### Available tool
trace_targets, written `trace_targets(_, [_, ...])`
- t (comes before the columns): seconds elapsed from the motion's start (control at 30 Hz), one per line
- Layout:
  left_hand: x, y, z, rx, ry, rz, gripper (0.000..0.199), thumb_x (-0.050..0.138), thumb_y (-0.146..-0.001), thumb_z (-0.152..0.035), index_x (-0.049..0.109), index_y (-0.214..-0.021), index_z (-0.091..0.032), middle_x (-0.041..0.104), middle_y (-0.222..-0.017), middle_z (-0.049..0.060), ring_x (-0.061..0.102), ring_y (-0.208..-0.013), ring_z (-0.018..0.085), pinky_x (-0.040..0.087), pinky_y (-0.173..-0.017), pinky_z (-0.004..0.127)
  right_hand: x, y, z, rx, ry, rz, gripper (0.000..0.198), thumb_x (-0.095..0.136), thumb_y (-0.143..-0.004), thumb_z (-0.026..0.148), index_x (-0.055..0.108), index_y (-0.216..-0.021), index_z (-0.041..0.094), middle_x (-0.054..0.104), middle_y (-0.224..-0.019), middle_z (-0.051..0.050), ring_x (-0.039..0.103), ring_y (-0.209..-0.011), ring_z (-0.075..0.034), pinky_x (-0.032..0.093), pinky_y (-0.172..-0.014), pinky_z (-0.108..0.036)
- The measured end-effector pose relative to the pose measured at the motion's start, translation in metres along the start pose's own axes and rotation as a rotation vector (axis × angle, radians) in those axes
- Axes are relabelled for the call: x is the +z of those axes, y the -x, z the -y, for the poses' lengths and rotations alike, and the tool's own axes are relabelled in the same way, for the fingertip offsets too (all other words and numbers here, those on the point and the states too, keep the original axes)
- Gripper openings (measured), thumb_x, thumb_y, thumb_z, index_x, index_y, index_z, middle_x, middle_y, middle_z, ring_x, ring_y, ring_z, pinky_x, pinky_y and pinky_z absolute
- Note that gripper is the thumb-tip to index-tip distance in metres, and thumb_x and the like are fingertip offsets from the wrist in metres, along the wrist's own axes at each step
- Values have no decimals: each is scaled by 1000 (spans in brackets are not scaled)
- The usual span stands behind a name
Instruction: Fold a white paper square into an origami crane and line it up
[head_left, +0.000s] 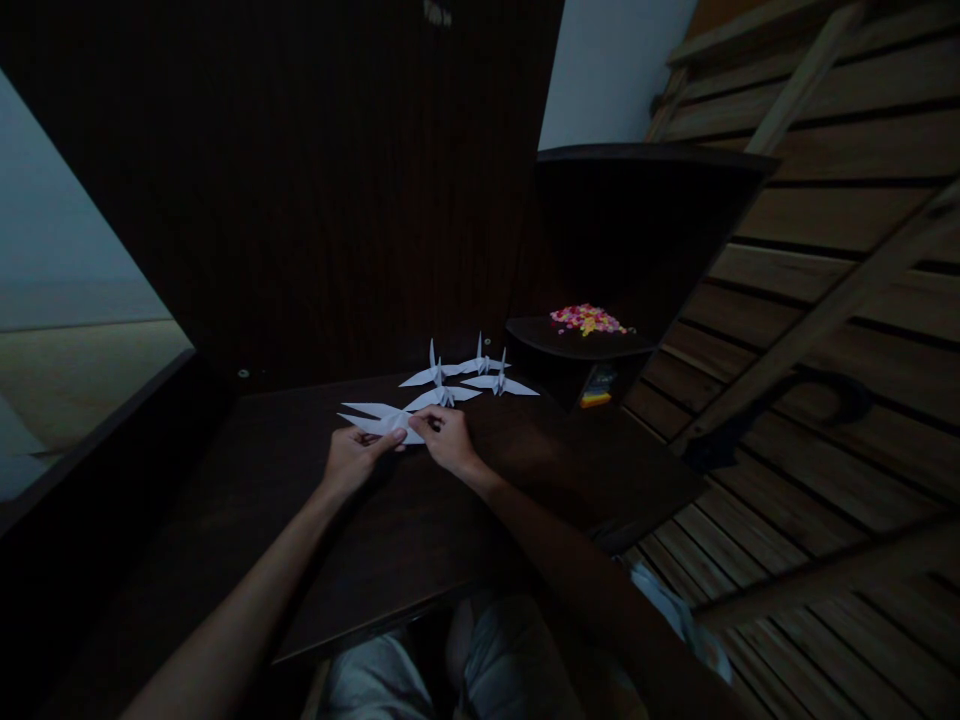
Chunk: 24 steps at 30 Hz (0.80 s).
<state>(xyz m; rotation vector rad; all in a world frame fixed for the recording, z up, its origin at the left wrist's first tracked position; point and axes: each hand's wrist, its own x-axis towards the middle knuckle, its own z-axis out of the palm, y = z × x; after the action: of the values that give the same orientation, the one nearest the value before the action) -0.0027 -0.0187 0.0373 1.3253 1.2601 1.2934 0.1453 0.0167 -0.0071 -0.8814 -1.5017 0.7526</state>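
Between my two hands is a partly folded white paper crane (381, 416), its two long narrow points spreading out to the left. My left hand (358, 452) pinches its lower edge, thumb on top near the middle. My right hand (445, 436) grips the right end between thumb and fingers. Just behind my hands stand several finished white paper cranes: a near one (442, 397), one to the left (437, 371), one at the back (483, 365) and one on the right (501, 384). The fingers under the paper are hidden.
The dark wooden desk (390, 550) has a tall back panel (300, 200). On a rounded corner shelf (585, 347) lies a heap of small colourful pieces (589, 319). Below it stands a small colourful box (598, 386). A slatted wooden structure (825, 300) rises at the right.
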Motion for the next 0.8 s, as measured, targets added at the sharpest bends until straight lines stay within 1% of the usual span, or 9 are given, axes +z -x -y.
trace_targets(0.17, [3,3,-8,-37,4,-5,28,86,-40,-34,69,-49,-14,66,-49,7,58,-47,19,46,-47,29,0,0,1,9,0,10,20,61,-76,34,67,-71,16,65,-69,-4,58,-65,-16,45,-62,-27])
trace_targets(0.3, [4,3,-9,-65,27,-12,25,86,-40,-30,69,-49,-15,62,-44,4,56,-44,18,42,-42,27,0,0,0,33,-1,15,19,61,-76,35,67,-72,17,66,-71,-4,58,-67,-16,46,-64,-28])
trace_targets(0.4, [3,2,-7,-79,50,-9,25,86,-38,-27,68,-50,-15,60,-42,3,57,-46,20,44,-44,28,0,0,0,34,-4,15,18,62,-75,34,66,-72,17,66,-71,-4,58,-66,-16,46,-63,-28])
trace_targets(0.57, [0,-1,-1,-15,46,-27,30,87,-36,-30,70,-54,-15,68,-55,6,62,-54,22,50,-52,31,-2,1,6,0,10,62,19,62,-75,36,66,-76,17,64,-73,-3,56,-68,-15,46,-65,-26])
trace_targets(0.7, [-3,-4,3,16,19,43,32,87,-38,-35,71,-57,-15,70,-59,8,64,-58,23,51,-55,31,-3,1,11,-24,34,95,23,65,-74,40,65,-74,17,61,-71,-1,53,-67,-13,43,-62,-24])
trace_targets(0.8, [-5,-5,5,7,6,112,30,86,-42,-37,70,-55,-15,68,-56,7,63,-56,23,50,-54,31,-3,0,10,12,-31,115,26,65,-74,43,64,-70,17,60,-68,-1,53,-65,-13,42,-60,-24])
